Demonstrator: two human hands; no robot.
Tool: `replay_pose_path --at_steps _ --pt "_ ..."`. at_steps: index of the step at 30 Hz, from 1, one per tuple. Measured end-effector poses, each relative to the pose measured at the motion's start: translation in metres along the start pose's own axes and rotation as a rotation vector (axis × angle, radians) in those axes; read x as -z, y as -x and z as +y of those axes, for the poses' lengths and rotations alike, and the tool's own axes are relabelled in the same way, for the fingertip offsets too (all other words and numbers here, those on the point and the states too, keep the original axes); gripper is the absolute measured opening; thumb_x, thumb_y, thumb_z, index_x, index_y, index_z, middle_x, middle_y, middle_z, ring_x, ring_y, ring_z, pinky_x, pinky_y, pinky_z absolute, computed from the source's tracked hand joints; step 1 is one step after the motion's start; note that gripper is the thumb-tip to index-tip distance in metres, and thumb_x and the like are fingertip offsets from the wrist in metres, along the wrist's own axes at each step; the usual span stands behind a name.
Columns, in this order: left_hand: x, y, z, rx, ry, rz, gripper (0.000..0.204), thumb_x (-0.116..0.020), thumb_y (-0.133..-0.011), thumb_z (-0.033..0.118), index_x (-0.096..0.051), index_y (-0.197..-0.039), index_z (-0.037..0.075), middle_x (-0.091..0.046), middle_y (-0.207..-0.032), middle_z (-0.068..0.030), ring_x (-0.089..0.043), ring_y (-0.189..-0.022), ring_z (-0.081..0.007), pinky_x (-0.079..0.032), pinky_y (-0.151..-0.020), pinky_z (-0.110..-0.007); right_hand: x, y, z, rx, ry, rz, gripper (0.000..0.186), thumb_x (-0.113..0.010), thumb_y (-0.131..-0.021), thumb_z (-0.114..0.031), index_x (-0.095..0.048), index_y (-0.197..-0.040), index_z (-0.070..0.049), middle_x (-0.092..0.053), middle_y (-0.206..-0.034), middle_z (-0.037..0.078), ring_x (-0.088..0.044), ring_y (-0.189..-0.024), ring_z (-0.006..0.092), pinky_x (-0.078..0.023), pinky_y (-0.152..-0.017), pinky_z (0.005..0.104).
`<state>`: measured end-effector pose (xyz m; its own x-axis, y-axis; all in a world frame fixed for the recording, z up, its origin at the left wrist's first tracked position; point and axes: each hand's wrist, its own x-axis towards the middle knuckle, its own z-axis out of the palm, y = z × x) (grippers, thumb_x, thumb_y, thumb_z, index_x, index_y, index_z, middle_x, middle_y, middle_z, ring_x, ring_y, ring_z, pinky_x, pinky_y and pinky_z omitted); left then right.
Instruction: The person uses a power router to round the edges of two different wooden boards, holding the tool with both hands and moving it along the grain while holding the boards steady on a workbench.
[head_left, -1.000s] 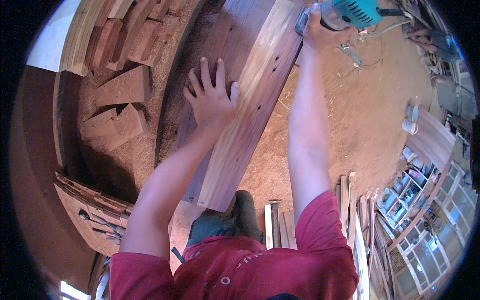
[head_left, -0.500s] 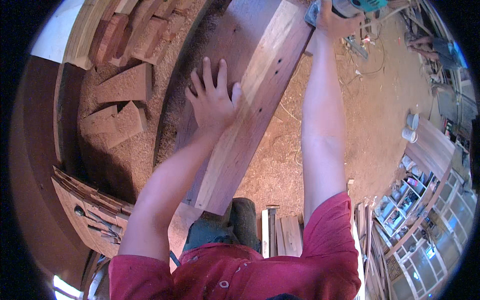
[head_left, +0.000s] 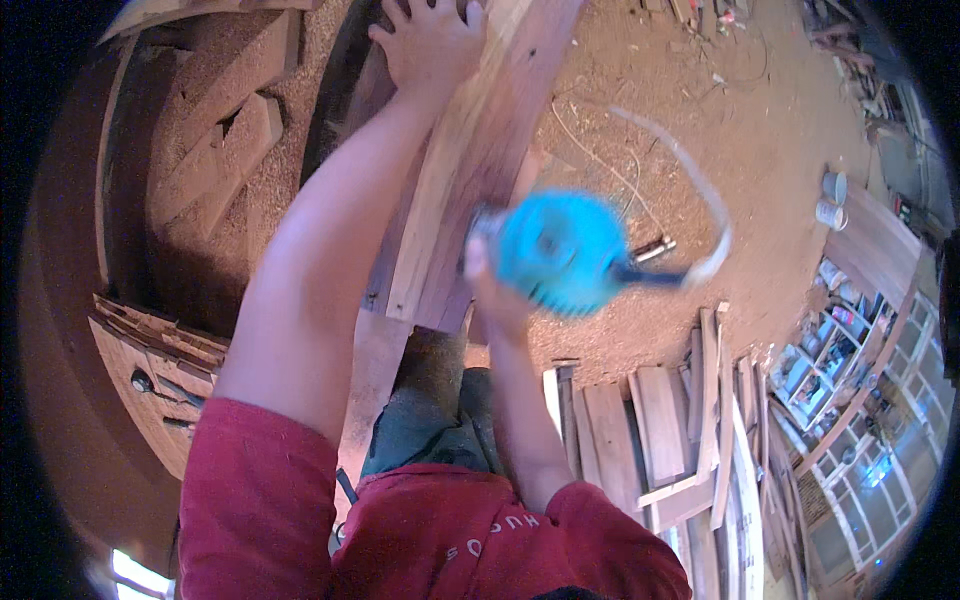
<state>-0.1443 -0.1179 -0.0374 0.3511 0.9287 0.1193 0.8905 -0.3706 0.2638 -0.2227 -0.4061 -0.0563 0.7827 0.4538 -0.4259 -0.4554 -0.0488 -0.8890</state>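
Observation:
A long wooden board (head_left: pixel 440 220), dark with a pale streak and small dark holes, stretches away from my body. My left hand (head_left: pixel 430 45) lies flat on its far part, fingers spread, palm pressed down. At the board's near right edge, my right hand (head_left: pixel 495 285) grips a blue corded power tool (head_left: pixel 560 250) with a round, vented housing. Motion blurs the tool, and its housing covers part of my hand. Its base side meets the board's edge; whether it touches cannot be made out. The cord (head_left: pixel 690 180) loops off to the right.
Cut wood blocks (head_left: pixel 225 155) lie among shavings on the left, above a panel with hand tools (head_left: pixel 165 390). Wood strips (head_left: pixel 650 430) are stacked at the lower right. Farther right stand white buckets (head_left: pixel 830 213) and a shelf unit (head_left: pixel 820 345). Shavings cover the floor (head_left: pixel 740 150).
My right hand has brought the power tool from the board's far end back toward my body along the right edge. The view has shifted, so my left hand appears higher, still on the board.

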Motion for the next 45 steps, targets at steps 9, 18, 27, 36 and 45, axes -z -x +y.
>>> replay_pose_path --at_steps 9,18,27,36,45 --pt "-0.01 0.009 -0.004 -0.023 -0.009 0.058 0.058 -0.048 -0.102 0.045 -0.05 -0.152 0.016 -0.04 -0.162 -0.0163 -0.039 -0.146 -0.0432 -0.035 -0.112 -0.066 0.023 0.067 0.052 0.896 0.552 0.066 0.052 -0.08 -0.084 -0.022 -0.057 -0.129 -0.009 -0.063 -0.11 0.016 -0.064 -0.106 0.0317 -0.053 -0.099 0.0407" --pt "-0.013 0.006 -0.014 -0.05 -0.015 0.078 0.06 -0.047 -0.102 0.046 -0.048 -0.153 0.014 -0.038 -0.162 -0.0187 -0.039 -0.145 -0.0465 -0.034 -0.112 -0.068 -0.027 -0.066 0.03 0.863 0.334 -0.014 0.043 -0.079 -0.086 -0.017 -0.059 -0.122 -0.004 -0.065 -0.11 0.011 -0.063 -0.106 0.0234 -0.055 -0.092 0.0389" --pt "-0.009 0.006 -0.013 -0.028 0.047 0.063 0.061 -0.049 -0.1 0.045 -0.051 -0.151 0.013 -0.041 -0.16 -0.0201 -0.04 -0.144 -0.0472 -0.034 -0.111 -0.068 -0.086 -0.179 -0.061 1.211 0.122 0.185 0.102 -0.095 -0.064 -0.042 -0.044 -0.137 0.006 -0.058 -0.131 0.021 -0.056 -0.124 0.0327 -0.043 -0.109 0.0458" --pt "-0.005 0.008 -0.015 -0.041 0.055 0.039 0.061 -0.048 -0.1 0.046 -0.05 -0.152 0.013 -0.039 -0.161 -0.0191 -0.039 -0.145 -0.046 -0.036 -0.11 -0.067 -0.074 -0.185 -0.076 1.086 0.554 0.34 0.093 -0.092 -0.071 -0.038 -0.044 -0.136 0.008 -0.061 -0.128 0.023 -0.058 -0.121 0.0315 -0.041 -0.108 0.0447" --pt "-0.005 0.009 -0.012 -0.043 0.066 0.083 0.062 -0.048 -0.1 0.047 -0.05 -0.151 0.013 -0.041 -0.16 -0.019 -0.04 -0.144 -0.046 -0.035 -0.109 -0.067 0.041 0.168 0.011 0.392 1.16 -0.151 0.062 -0.078 -0.084 -0.041 -0.057 -0.132 -0.008 -0.061 -0.124 0.02 -0.061 -0.11 0.0369 -0.051 -0.102 0.0486"
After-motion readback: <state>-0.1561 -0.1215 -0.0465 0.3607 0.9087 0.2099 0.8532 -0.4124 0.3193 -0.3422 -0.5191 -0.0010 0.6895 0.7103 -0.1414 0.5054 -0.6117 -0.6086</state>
